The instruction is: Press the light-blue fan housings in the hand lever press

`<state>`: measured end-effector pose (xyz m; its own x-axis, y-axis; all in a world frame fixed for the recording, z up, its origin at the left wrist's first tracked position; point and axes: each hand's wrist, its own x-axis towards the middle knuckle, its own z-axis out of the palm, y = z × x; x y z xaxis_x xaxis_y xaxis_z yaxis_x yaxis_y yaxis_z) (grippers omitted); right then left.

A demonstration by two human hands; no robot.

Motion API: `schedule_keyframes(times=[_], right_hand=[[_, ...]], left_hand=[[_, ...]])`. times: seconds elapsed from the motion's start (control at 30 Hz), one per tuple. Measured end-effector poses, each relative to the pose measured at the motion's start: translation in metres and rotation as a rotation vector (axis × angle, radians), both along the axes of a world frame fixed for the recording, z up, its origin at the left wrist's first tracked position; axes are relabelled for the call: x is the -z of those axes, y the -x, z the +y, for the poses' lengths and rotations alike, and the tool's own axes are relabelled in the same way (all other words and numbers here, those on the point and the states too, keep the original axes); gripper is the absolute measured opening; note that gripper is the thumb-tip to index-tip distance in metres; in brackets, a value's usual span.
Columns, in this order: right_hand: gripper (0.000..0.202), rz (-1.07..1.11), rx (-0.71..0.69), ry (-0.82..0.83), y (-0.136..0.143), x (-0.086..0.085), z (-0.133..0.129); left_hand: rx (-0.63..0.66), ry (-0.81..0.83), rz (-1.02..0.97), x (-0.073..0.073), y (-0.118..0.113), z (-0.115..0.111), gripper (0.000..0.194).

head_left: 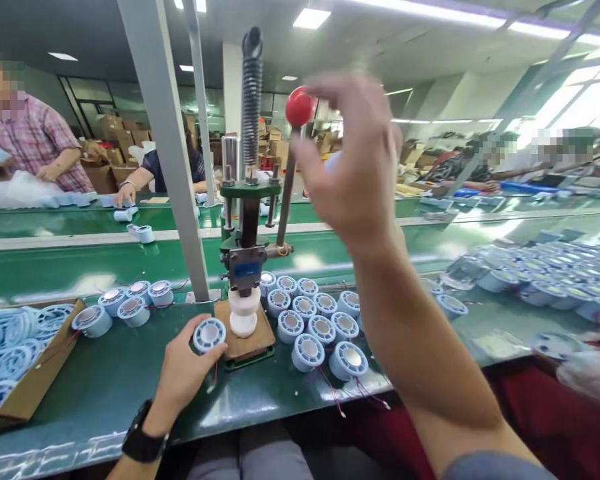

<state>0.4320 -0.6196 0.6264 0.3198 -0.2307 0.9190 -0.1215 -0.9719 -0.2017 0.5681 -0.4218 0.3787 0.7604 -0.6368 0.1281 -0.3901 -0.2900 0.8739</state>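
Note:
My left hand [185, 367] has its thumb and fingers closed around a light-blue round housing [209, 335] with a silver disc in its top. That housing is just left of the hand press [247, 260], beside its wooden base plate [266, 337]. A white round pressing block [245, 303] sits under the ram, above another white round block [243, 325]. My right hand [355, 153], smeared by motion, is raised at the red ball knob [301, 107] of the press lever [287, 193]. Its fingers are apart beside the knob, not wrapped around it.
Several similar housings with thin wires [309, 350] stand right of the press, and more [133, 310] stand to the left. A cardboard box [50, 373] holds light-blue rings. A grey post [167, 133] rises behind the bench. Beyond the green conveyor [80, 267], people work.

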Motion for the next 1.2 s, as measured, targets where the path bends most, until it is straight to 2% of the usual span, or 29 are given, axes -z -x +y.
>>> schedule_keyframes(times=[0.03, 0.07, 0.13, 0.2, 0.3, 0.47, 0.63, 0.73, 0.8, 0.87, 0.9, 0.93, 1.03, 1.07, 1.1, 1.13, 1.17, 1.2], right_hand=[[0.028, -0.046, -0.007, -0.059, -0.016, -0.025, -0.014], [0.024, -0.049, -0.042, -0.148, -0.033, -0.042, -0.027], [0.027, -0.034, -0.150, -0.326, -0.063, -0.057, -0.046], [0.031, -0.065, -0.246, -0.414, -0.081, -0.055, -0.059], [0.028, -0.150, -0.338, -0.403, -0.087, -0.044, -0.066], [0.028, -0.148, -0.402, -0.416, -0.083, -0.039, -0.063], [0.030, -0.151, -0.356, -0.450, -0.088, -0.041, -0.063], [0.032, -0.125, -0.354, -0.412, -0.066, -0.046, -0.051], [0.034, -0.132, -0.367, -0.334, -0.035, -0.039, -0.029], [0.033, -0.179, -0.366, -0.245, 0.003, -0.009, 0.006], [0.031, -0.226, -0.345, -0.200, 0.021, 0.015, 0.026], [0.028, -0.276, -0.310, -0.165, 0.037, 0.046, 0.046], [0.030, -0.496, -0.053, 0.005, 0.069, 0.156, 0.091], [0.028, -0.505, 0.008, 0.026, 0.075, 0.189, 0.100], [0.025, -0.467, 0.056, 0.022, 0.080, 0.213, 0.106], [0.022, -0.409, 0.073, 0.002, 0.084, 0.228, 0.108], [0.020, -0.347, 0.070, -0.019, 0.087, 0.233, 0.108], [0.018, -0.294, 0.059, -0.034, 0.089, 0.226, 0.105]], left_hand=[[0.016, 0.026, 0.010, -0.009, -0.005, -0.012, 0.059], [0.037, 0.050, 0.028, -0.016, -0.007, -0.024, 0.060], [0.097, 0.088, 0.083, -0.025, -0.007, -0.048, 0.060], [0.172, 0.122, 0.144, -0.025, -0.004, -0.067, 0.058], [0.261, 0.163, 0.195, -0.012, 0.000, -0.085, 0.054], [0.191, 0.174, 0.162, 0.016, -0.003, -0.084, 0.064], [0.158, 0.189, 0.077, 0.032, 0.000, -0.080, 0.082], [0.150, 0.211, 0.066, 0.037, 0.002, -0.081, 0.087], [0.154, 0.219, 0.079, 0.039, 0.001, -0.083, 0.088], [0.159, 0.230, 0.087, 0.041, 0.002, -0.083, 0.089], [0.159, 0.241, 0.087, 0.041, 0.002, -0.082, 0.088], [0.160, 0.255, 0.085, 0.041, 0.003, -0.081, 0.088], [0.182, 0.282, 0.084, 0.039, 0.007, -0.078, 0.087], [0.188, 0.282, 0.087, 0.038, 0.008, -0.077, 0.088], [0.189, 0.276, 0.089, 0.038, 0.009, -0.076, 0.089], [0.184, 0.268, 0.089, 0.037, 0.010, -0.076, 0.089], [0.176, 0.263, 0.087, 0.036, 0.010, -0.076, 0.090], [0.171, 0.264, 0.081, 0.036, 0.011, -0.075, 0.090]])
